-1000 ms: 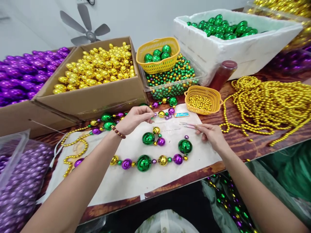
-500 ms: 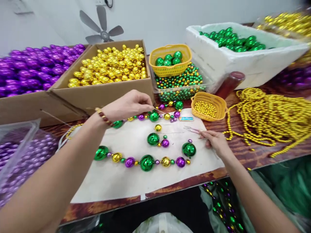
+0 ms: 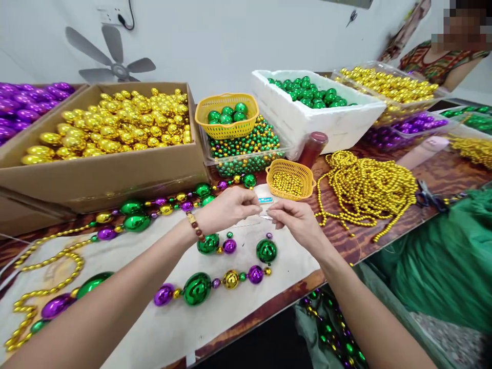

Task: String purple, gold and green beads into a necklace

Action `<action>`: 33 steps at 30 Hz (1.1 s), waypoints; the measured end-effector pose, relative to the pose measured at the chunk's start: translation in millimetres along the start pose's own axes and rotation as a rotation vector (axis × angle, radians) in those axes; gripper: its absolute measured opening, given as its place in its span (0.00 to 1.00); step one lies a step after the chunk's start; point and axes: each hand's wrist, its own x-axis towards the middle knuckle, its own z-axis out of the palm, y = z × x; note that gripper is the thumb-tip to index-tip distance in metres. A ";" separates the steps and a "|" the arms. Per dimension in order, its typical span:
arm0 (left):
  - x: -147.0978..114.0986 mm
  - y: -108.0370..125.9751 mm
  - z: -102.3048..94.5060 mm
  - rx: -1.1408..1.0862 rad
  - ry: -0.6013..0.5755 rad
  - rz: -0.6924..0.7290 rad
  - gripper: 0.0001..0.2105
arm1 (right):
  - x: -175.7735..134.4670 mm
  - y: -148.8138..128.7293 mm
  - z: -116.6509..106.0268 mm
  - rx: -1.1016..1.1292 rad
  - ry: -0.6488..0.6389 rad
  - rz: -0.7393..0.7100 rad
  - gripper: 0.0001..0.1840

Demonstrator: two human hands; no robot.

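Note:
My left hand (image 3: 241,207), with a beaded bracelet (image 3: 195,227) on its wrist, is closed in a pinch; the thin thread seen in it earlier hardly shows now. Close beside it, my right hand (image 3: 294,219) is closed round a slim two-pronged metal tool (image 3: 265,218), mostly hidden by the fingers. Below both hands, a green ball (image 3: 266,251), a purple bead (image 3: 229,246) and other beads lie on the white cloth (image 3: 234,333). Nearer me lies a strung row with a large green ball (image 3: 197,288). A thin straight needle or wire (image 3: 246,224) lies under my hands.
Behind stand a carton of gold beads (image 3: 154,159), a yellow basket of green balls (image 3: 226,134) and a white foam box (image 3: 315,128). A small basket (image 3: 295,195) and gold bead strands (image 3: 365,195) lie right, near scissors (image 3: 428,195). Another person (image 3: 426,64) sits far right.
The view has swung right. My hands, apart before, have come together above the cloth, and the tool in my right hand now points in beside my left fingers.

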 end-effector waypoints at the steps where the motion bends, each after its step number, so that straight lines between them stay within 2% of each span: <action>1: -0.7 -6.0 -2.2 -0.028 -0.020 -0.034 0.10 | -0.9 8.1 -7.8 -0.046 0.025 0.018 0.08; 4: -1.5 -28.4 -0.5 -0.072 -0.032 -0.120 0.09 | -10.2 37.0 -30.1 -0.119 0.033 0.083 0.09; 7: 4.4 -50.3 13.3 -0.076 -0.003 -0.151 0.06 | -24.8 65.1 -43.4 -0.197 0.049 0.141 0.09; 10: 14.5 -63.8 29.2 -0.121 -0.026 -0.176 0.05 | -38.0 81.7 -50.7 -0.285 0.081 0.154 0.10; 14: 25.1 -64.4 41.7 -0.258 -0.108 -0.252 0.08 | -44.5 75.0 -54.3 -0.385 0.122 0.113 0.06; 16: 28.0 -59.1 44.0 -0.393 -0.136 -0.313 0.10 | -41.1 61.9 -50.5 -0.410 0.142 0.072 0.10; 18: 29.8 -52.6 44.3 -0.652 -0.153 -0.410 0.10 | -34.5 47.2 -42.3 -0.428 0.132 -0.038 0.12; 20: 30.7 -47.0 44.0 -0.950 -0.158 -0.509 0.10 | -27.2 34.3 -31.5 -0.473 0.102 -0.215 0.12; 22: 30.9 -43.0 44.3 -1.138 -0.155 -0.558 0.09 | -21.8 24.7 -20.5 -0.580 0.070 -0.378 0.12; 27: 31.1 -37.6 51.0 -1.261 -0.050 -0.575 0.06 | -15.2 12.2 -1.3 -0.973 0.018 -0.631 0.09; 30: 32.8 -32.6 57.1 -1.273 0.000 -0.573 0.02 | -9.2 9.4 3.3 -1.103 -0.021 -0.726 0.11; 33: 35.0 -25.5 63.7 -1.247 0.036 -0.580 0.04 | -0.6 11.1 5.0 -1.169 -0.051 -0.804 0.12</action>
